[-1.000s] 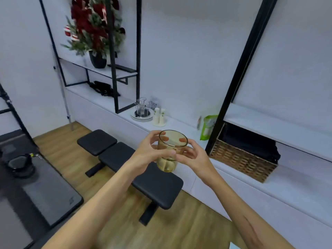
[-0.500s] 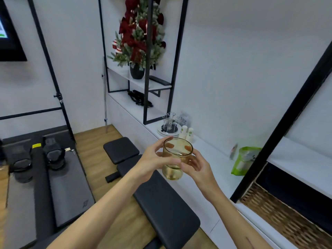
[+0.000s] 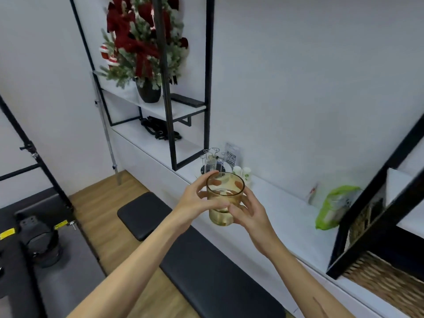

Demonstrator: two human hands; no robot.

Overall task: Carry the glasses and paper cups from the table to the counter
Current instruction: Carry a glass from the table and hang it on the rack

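I have both hands wrapped around an amber glass (image 3: 223, 198), left hand (image 3: 197, 200) and right hand (image 3: 251, 211), fingers closed on its sides; it is upright over the white counter (image 3: 282, 210). Its contents are hard to make out.

Bare counter (image 3: 282, 216) between wire rack (image 3: 212, 162) and green bag (image 3: 332, 207); bench (image 3: 206, 271) blocks below.
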